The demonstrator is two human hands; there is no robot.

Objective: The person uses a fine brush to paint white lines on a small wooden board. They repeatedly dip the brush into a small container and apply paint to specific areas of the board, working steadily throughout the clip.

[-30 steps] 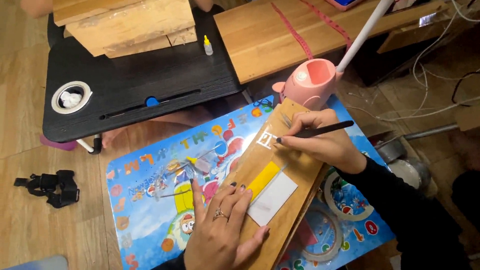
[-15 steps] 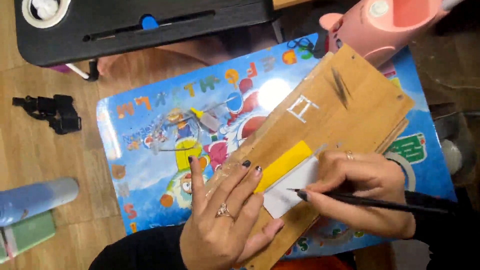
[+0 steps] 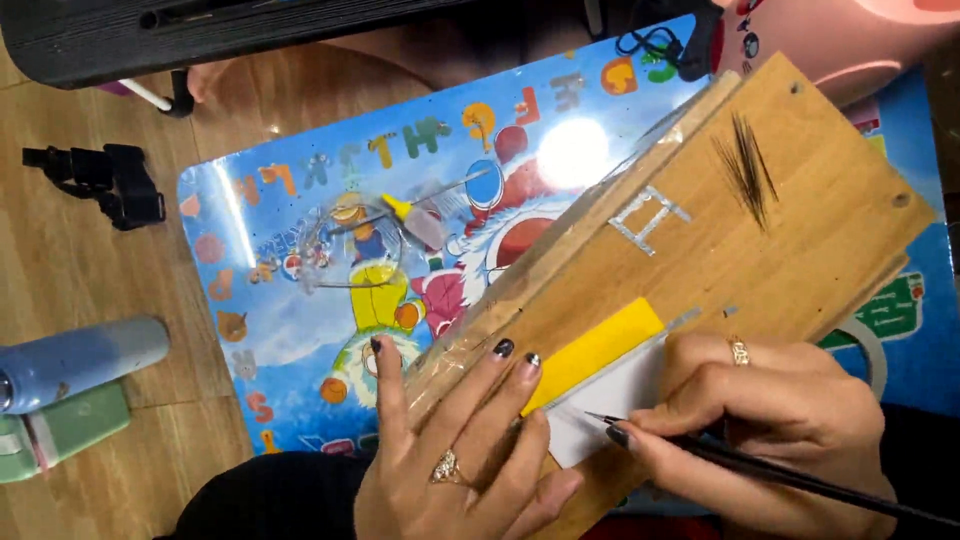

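Note:
A wooden board (image 3: pixel 800 230) lies tilted across a colourful cartoon mat (image 3: pixel 300 300). On the board sit a yellow strip (image 3: pixel 595 350), a white card (image 3: pixel 615 405), a small tape shape (image 3: pixel 648 217) and a tuft of dark hairs (image 3: pixel 748 165). My left hand (image 3: pixel 450 450), with dark nails and a ring, presses flat on the board's lower left edge, fingertips by the yellow strip. My right hand (image 3: pixel 770 420) grips thin black tweezers (image 3: pixel 800 480), whose tip rests on the white card.
A clear round dish (image 3: pixel 350 245) and a small glue bottle with a yellow cap (image 3: pixel 415 220) lie on the mat. A black clamp (image 3: pixel 100 180) and a blue-grey bottle (image 3: pixel 80 360) are on the wooden floor at left. A black table edge (image 3: pixel 200 40) and pink lamp base (image 3: pixel 850 40) are at the top.
The view has come closer. My right hand moved from the tape shape at the board's upper part down to the white card. My left hand stays pressed on the board.

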